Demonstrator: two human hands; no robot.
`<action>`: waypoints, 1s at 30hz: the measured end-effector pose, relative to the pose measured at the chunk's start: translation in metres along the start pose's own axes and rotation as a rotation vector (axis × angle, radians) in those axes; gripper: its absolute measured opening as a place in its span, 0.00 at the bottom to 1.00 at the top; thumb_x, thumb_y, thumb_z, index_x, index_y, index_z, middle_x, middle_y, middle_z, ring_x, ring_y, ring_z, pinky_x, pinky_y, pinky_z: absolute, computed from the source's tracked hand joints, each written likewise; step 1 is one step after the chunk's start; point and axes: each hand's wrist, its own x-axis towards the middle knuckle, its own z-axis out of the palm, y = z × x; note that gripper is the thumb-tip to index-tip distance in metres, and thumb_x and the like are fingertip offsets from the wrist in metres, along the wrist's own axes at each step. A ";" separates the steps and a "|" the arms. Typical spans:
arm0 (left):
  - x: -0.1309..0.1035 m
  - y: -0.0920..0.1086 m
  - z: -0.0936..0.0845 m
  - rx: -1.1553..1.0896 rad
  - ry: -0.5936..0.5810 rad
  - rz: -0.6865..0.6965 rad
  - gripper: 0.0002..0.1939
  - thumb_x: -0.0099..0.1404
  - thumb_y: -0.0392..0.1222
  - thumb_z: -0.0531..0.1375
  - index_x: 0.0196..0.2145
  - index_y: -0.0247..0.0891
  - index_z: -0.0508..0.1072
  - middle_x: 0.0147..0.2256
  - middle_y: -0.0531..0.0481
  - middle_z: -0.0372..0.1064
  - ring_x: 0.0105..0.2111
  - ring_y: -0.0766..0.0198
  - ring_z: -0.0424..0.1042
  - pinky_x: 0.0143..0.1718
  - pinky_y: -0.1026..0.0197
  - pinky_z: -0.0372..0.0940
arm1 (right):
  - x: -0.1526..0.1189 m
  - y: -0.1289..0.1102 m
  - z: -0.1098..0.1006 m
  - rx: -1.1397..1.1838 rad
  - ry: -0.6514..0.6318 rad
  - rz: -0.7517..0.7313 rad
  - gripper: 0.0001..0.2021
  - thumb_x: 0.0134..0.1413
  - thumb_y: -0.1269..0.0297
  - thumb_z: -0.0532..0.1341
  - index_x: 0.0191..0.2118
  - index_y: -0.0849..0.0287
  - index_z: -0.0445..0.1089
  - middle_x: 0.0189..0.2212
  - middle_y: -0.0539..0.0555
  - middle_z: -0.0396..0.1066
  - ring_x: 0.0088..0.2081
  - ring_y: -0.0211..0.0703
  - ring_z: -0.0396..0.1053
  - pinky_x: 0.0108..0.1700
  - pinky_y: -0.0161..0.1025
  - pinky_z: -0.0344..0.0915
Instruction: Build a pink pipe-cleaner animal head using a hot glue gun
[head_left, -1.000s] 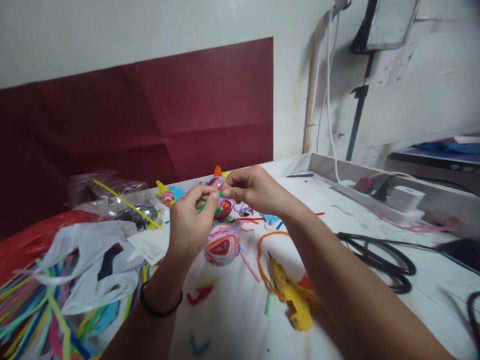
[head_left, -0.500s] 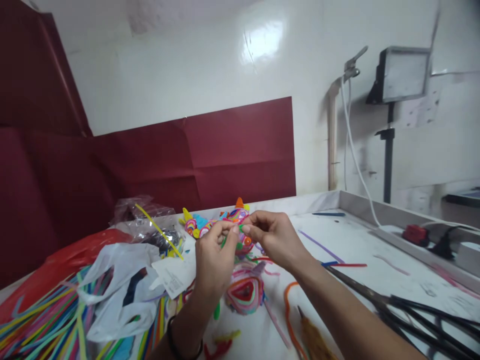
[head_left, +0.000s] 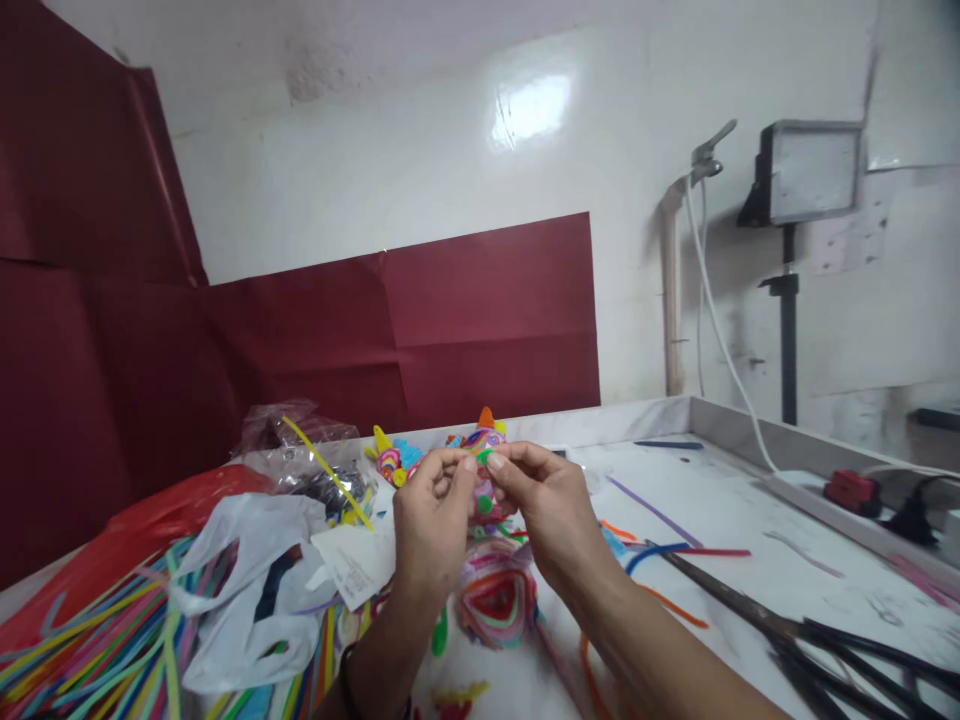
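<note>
My left hand (head_left: pixel 433 515) and my right hand (head_left: pixel 551 505) meet over the middle of the table. Each has thumb and fingertips pinched on a small green pipe cleaner piece (head_left: pixel 484 458) between them; its far side is hidden by the fingers. Just below my hands lies a round coiled pipe cleaner piece (head_left: pixel 495 598) in pink, orange and red rings. A green oval bit (head_left: pixel 440 632) is beside it. Behind the hands stand colourful coiled pipe cleaner figures (head_left: pixel 391 460), partly covered by my fingers.
Loose pipe cleaners (head_left: pixel 97 640) are heaped at the left by a white plastic bag (head_left: pixel 247 580) and a red bag (head_left: pixel 172 505). Large black-handled scissors (head_left: pixel 780 625) lie at the right. A power strip with a red plug (head_left: pixel 851 490) sits along the raised table edge.
The view has tilted up slightly, so things sit lower in the picture. Both hands stay pinched on the green piece. My right arm has shifted, uncovering blue and orange pipe cleaners beside the scissors.
</note>
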 end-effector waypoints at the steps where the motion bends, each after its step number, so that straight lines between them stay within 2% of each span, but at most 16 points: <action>1: 0.001 0.001 -0.003 0.047 -0.008 0.012 0.10 0.61 0.46 0.59 0.32 0.37 0.73 0.26 0.52 0.73 0.24 0.66 0.71 0.24 0.66 0.63 | 0.001 -0.001 -0.002 -0.025 -0.025 -0.002 0.12 0.37 0.57 0.70 0.25 0.61 0.73 0.15 0.46 0.66 0.18 0.34 0.59 0.21 0.34 0.57; 4: 0.003 0.005 -0.011 0.237 -0.021 0.098 0.08 0.63 0.44 0.57 0.32 0.38 0.74 0.27 0.52 0.74 0.27 0.64 0.72 0.30 0.64 0.64 | 0.007 -0.006 -0.010 -0.193 -0.166 -0.061 0.10 0.41 0.59 0.68 0.26 0.60 0.73 0.16 0.46 0.66 0.19 0.35 0.60 0.23 0.34 0.58; 7: 0.002 0.009 -0.016 0.398 -0.041 0.206 0.08 0.64 0.40 0.56 0.31 0.39 0.75 0.30 0.52 0.76 0.32 0.62 0.73 0.35 0.62 0.64 | 0.011 -0.013 -0.020 -0.427 -0.287 -0.224 0.06 0.48 0.63 0.64 0.31 0.59 0.75 0.25 0.50 0.73 0.26 0.39 0.67 0.30 0.37 0.62; 10: -0.001 0.012 -0.016 0.491 -0.067 0.312 0.08 0.65 0.38 0.55 0.32 0.39 0.75 0.30 0.53 0.76 0.33 0.62 0.73 0.36 0.62 0.62 | 0.012 -0.022 -0.028 -0.701 -0.332 -0.438 0.04 0.54 0.69 0.61 0.32 0.59 0.74 0.29 0.53 0.74 0.31 0.41 0.69 0.34 0.37 0.62; 13: -0.004 0.014 -0.015 0.536 -0.088 0.401 0.08 0.66 0.36 0.55 0.32 0.39 0.74 0.31 0.53 0.76 0.32 0.63 0.74 0.35 0.63 0.62 | 0.009 -0.030 -0.031 -0.911 -0.366 -0.636 0.05 0.56 0.74 0.60 0.32 0.61 0.74 0.27 0.52 0.70 0.29 0.39 0.66 0.33 0.36 0.59; 15: -0.005 0.015 -0.015 0.556 -0.093 0.441 0.08 0.66 0.35 0.55 0.32 0.39 0.73 0.30 0.53 0.76 0.32 0.63 0.74 0.34 0.63 0.62 | 0.006 -0.033 -0.031 -1.009 -0.397 -0.696 0.07 0.57 0.76 0.59 0.31 0.62 0.73 0.26 0.52 0.68 0.28 0.38 0.65 0.32 0.35 0.59; 19: -0.006 0.014 -0.014 0.575 -0.099 0.465 0.08 0.66 0.35 0.55 0.32 0.38 0.73 0.30 0.52 0.75 0.31 0.63 0.74 0.34 0.63 0.62 | 0.004 -0.036 -0.029 -1.100 -0.434 -0.717 0.09 0.58 0.78 0.58 0.31 0.63 0.74 0.27 0.52 0.68 0.28 0.38 0.65 0.32 0.35 0.58; 23: -0.004 0.014 -0.013 0.485 -0.093 0.364 0.08 0.65 0.37 0.55 0.31 0.39 0.74 0.29 0.53 0.75 0.30 0.64 0.73 0.33 0.64 0.62 | 0.003 -0.035 -0.027 -0.970 -0.379 -0.721 0.08 0.54 0.77 0.61 0.27 0.63 0.74 0.22 0.50 0.67 0.25 0.36 0.64 0.29 0.34 0.57; 26: -0.003 0.013 -0.011 0.399 -0.057 0.267 0.08 0.65 0.40 0.56 0.31 0.40 0.75 0.28 0.54 0.75 0.30 0.64 0.73 0.34 0.64 0.63 | 0.000 -0.031 -0.023 -0.820 -0.273 -0.628 0.07 0.51 0.74 0.62 0.25 0.61 0.75 0.21 0.50 0.70 0.24 0.37 0.65 0.29 0.34 0.58; 30: -0.005 0.011 -0.010 0.316 -0.009 0.215 0.09 0.64 0.43 0.57 0.31 0.39 0.75 0.28 0.52 0.75 0.29 0.64 0.73 0.33 0.63 0.65 | -0.002 -0.025 -0.016 -0.562 -0.160 -0.397 0.05 0.47 0.67 0.64 0.26 0.60 0.77 0.22 0.51 0.74 0.25 0.39 0.67 0.28 0.36 0.60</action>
